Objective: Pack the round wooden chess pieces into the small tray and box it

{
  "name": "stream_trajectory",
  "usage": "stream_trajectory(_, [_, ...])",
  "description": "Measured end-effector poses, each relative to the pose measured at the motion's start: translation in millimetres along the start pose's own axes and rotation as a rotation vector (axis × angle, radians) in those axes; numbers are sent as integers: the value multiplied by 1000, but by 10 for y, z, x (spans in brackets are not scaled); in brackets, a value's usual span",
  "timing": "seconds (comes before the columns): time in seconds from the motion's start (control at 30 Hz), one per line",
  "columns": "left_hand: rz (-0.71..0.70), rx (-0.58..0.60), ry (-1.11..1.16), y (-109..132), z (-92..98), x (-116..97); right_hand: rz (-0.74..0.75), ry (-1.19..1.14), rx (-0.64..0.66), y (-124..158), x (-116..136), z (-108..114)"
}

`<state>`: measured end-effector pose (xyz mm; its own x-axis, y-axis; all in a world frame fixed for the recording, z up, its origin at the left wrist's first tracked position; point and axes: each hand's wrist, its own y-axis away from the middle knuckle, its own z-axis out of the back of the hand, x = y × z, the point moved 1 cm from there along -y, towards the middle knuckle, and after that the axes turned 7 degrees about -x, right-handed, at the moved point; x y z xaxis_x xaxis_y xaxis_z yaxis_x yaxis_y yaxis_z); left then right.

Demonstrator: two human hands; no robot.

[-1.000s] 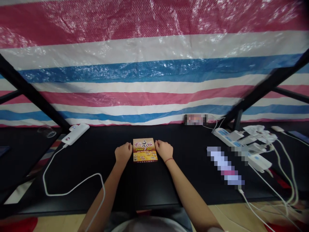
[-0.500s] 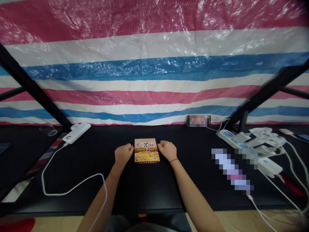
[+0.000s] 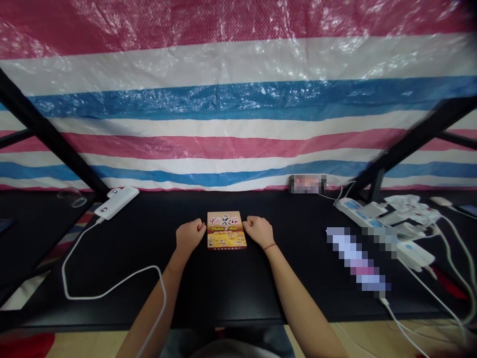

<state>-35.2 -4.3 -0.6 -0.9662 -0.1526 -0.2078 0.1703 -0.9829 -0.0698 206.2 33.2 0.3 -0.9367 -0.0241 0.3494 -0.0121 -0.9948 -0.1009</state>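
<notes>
A Chinese chess box (image 3: 227, 230), tan above and yellow below with printed lettering, lies flat on the black table (image 3: 227, 293) between my two fists. Just off its left side, my left hand (image 3: 189, 235) is closed, with no object showing in it. My right hand (image 3: 258, 231), a thin red band at the wrist, is likewise a fist close to the box's right side. Whether the knuckles touch the box I cannot tell.
A white device (image 3: 117, 203) with a cable stands left. On the right are a loaded white power strip (image 3: 367, 219) and a blurred-out object (image 3: 356, 258) with a cable. Behind the table hangs a striped plastic sheet (image 3: 223, 144), between black slanted bars (image 3: 55, 134).
The view has shifted slightly, so everything sits a little higher in the picture. Both fists and the box keep their places on the table.
</notes>
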Motion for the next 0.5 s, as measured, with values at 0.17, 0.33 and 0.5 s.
stream_trajectory(0.17, [0,-1,46,5,10,12,6,12,13,6,3,13])
stream_trajectory(0.33, [-16,-29,88,23,28,13,12,12,19,24,3,19])
stream_trajectory(0.5, [-1,-27,126,31,38,10,15,-5,22,29,0,22])
